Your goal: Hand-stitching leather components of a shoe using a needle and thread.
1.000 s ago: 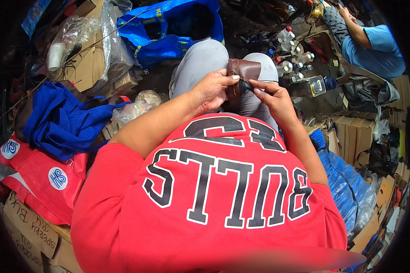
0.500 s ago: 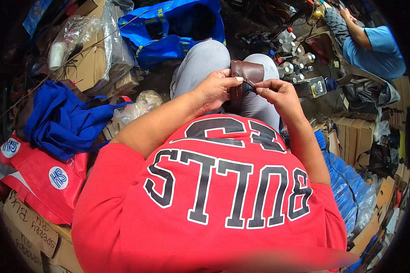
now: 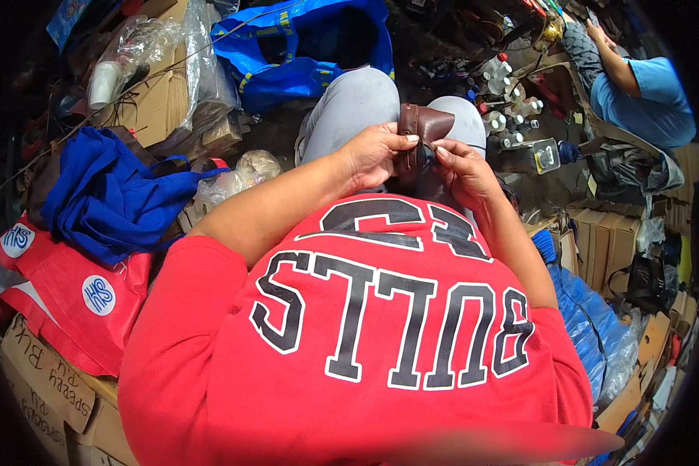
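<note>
Between my knees sits a brown leather shoe (image 3: pixel 427 120), with a row of small holes or studs along one edge. My left hand (image 3: pixel 379 149) is closed on its left side, thumb on top and fingers curled underneath. At its lower right edge, my right hand (image 3: pixel 462 165) is pinched, thumb against forefinger. What those fingertips hold is too small and covered to make out. A dark opening or flap of the shoe shows between the two hands.
A blue bag (image 3: pixel 303 54) lies beyond my knees. Several bottles (image 3: pixel 512 116) stand to the right, near a seated person in a blue shirt (image 3: pixel 641 97). Blue cloth (image 3: pixel 109 190) and a red bag (image 3: pixel 70 287) are on my left, cardboard boxes (image 3: pixel 606 237) on my right.
The shoe has tilted, its right part now slanting to a point. My right fingers have drawn in against its edge; a thin dark strip seen in them earlier is now hidden.
</note>
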Motion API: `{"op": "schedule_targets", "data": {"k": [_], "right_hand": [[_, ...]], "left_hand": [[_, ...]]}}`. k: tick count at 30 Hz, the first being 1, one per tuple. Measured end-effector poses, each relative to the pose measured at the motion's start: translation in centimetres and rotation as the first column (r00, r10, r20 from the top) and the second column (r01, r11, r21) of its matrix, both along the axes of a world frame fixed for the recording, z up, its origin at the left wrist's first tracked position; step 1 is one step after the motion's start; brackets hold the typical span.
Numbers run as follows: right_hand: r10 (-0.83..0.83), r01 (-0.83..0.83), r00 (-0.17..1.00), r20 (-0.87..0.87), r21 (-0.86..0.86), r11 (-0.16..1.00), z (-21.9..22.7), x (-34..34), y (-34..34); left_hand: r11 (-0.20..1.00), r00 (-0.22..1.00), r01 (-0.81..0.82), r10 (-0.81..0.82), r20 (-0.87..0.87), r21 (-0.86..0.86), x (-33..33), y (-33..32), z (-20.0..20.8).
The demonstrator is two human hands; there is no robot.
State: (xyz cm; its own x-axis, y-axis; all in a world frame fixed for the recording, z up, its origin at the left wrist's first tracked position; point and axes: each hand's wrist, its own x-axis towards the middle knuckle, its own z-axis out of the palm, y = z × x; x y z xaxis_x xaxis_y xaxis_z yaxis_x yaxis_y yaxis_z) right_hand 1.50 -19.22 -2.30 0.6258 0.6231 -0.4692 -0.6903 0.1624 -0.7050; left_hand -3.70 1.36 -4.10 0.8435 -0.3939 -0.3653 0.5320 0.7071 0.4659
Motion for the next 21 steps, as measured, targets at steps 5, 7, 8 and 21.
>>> {"op": "schedule_targets", "data": {"k": [5,7,8,21], "right_hand": [[-0.033,0.040,0.996,0.089,-0.075,0.996,-0.8,0.0,0.6],[-0.037,0.054,0.988,0.148,-0.113,0.992,-0.4,-0.1,0.7],[0.018,0.031,0.968,0.250,-0.192,0.981,0.2,-0.1,0.7],[0.060,-0.049,0.994,0.087,-0.120,0.992,1.7,-0.3,0.4]], "left_hand": [[0.995,1.000,0.024,-0.024,-0.002,0.096,0.1,-0.2,0.1],[0.996,0.999,0.039,-0.040,0.008,0.086,0.2,0.2,0.2],[0.996,0.998,0.053,-0.055,0.015,0.078,0.3,0.4,0.2],[0.984,0.996,-0.083,0.078,-0.035,-0.156,-0.3,-0.6,-0.7]]}}
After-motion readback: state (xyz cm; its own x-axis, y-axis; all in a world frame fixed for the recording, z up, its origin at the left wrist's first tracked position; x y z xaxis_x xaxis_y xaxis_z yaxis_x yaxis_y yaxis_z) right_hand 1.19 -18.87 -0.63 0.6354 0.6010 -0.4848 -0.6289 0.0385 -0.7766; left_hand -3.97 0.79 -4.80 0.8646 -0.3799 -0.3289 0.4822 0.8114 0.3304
